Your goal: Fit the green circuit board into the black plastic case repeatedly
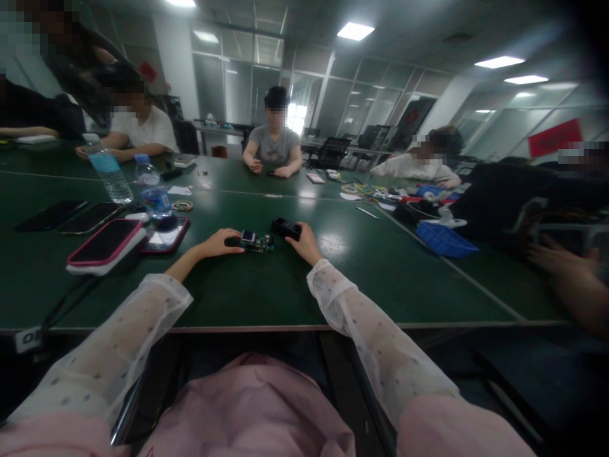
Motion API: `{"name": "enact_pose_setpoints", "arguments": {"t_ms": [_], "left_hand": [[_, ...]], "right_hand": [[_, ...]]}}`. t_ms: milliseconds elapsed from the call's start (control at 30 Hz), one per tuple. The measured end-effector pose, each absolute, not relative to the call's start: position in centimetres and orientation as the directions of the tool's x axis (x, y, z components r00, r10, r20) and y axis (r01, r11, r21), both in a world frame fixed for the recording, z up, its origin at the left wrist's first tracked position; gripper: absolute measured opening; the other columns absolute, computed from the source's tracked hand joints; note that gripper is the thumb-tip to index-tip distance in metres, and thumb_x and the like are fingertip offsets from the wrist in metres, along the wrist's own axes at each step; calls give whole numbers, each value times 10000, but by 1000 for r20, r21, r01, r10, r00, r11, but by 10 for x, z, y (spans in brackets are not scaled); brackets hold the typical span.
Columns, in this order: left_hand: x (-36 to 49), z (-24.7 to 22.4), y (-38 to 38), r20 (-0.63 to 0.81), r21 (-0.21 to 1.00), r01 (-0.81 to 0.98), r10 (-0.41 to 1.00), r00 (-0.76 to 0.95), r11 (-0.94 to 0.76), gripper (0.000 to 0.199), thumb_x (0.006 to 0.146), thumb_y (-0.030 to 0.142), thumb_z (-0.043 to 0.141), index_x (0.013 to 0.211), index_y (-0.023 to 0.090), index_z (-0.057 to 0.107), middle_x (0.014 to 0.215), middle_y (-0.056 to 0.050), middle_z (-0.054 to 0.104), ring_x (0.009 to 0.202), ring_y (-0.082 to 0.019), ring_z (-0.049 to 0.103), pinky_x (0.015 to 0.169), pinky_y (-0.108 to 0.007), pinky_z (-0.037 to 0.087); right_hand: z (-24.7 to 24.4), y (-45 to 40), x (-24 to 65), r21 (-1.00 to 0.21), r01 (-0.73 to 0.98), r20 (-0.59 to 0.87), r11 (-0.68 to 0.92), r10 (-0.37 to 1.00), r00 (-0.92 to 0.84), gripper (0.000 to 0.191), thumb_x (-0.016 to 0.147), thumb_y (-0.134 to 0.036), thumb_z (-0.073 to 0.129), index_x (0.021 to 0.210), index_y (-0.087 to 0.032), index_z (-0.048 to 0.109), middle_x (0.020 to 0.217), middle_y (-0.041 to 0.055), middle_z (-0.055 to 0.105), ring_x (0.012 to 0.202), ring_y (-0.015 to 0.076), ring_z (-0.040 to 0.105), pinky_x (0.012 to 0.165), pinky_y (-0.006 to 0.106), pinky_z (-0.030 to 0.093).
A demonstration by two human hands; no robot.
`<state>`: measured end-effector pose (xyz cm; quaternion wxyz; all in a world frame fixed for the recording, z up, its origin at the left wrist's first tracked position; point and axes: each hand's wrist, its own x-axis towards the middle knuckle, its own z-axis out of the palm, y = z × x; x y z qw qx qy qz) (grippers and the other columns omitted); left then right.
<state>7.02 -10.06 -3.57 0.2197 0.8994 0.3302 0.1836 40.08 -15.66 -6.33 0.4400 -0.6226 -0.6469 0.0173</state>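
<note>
A green circuit board [259, 244] with a small square screen lies near the middle of the dark green table [266, 292]. My left hand [219, 244] grips a dark part at the board's left end, thumb and fingers on either side of it. To the right of the board, my right hand [306, 243] holds a small black box [284, 228] by its right end. The board and the box are slightly apart.
On the left are a pink-edged phone [105, 242], more phones and two bottles, one of them tall [110, 171]. A blue tray [445, 240], cables and a pen [366, 213] lie to the right. Several people sit around the table.
</note>
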Motion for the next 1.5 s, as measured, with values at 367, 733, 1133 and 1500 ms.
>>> {"name": "enact_pose_setpoints", "arguments": {"t_ms": [367,733,1133,1500], "left_hand": [[72,-33,-102,202,513,498,662,722,-699,587,705,645,613,1122,233,633,1288,-83,554,1197,-286,474,1019,-438,342],[73,-34,-105,225,520,506,682,696,-688,643,685,656,625,1139,201,630,1289,-104,553,1207,-303,469,1034,-433,343],[72,-39,-102,237,516,514,691,683,-685,677,671,660,638,1161,192,606,1186,-106,597,1138,-300,510,982,-433,399],[72,-37,-102,229,518,504,680,696,-691,693,646,638,672,1168,188,603,1202,-107,594,1152,-306,501,992,-449,385]], "right_hand": [[-52,-161,389,-663,698,551,270,808,211,482,735,-334,676,1149,-172,490,1090,114,592,1032,265,577,923,462,459],[-24,-192,344,-703,499,568,507,822,-36,539,789,-422,650,1238,-199,452,1188,110,566,1059,240,584,928,409,484],[-29,-195,334,-616,529,583,583,790,-191,517,776,-329,678,1229,-198,465,1175,104,568,1074,231,576,935,414,481],[-30,-191,339,-553,567,597,610,765,-241,529,765,-322,689,1230,-206,463,1162,99,573,1062,236,584,908,411,494]]}}
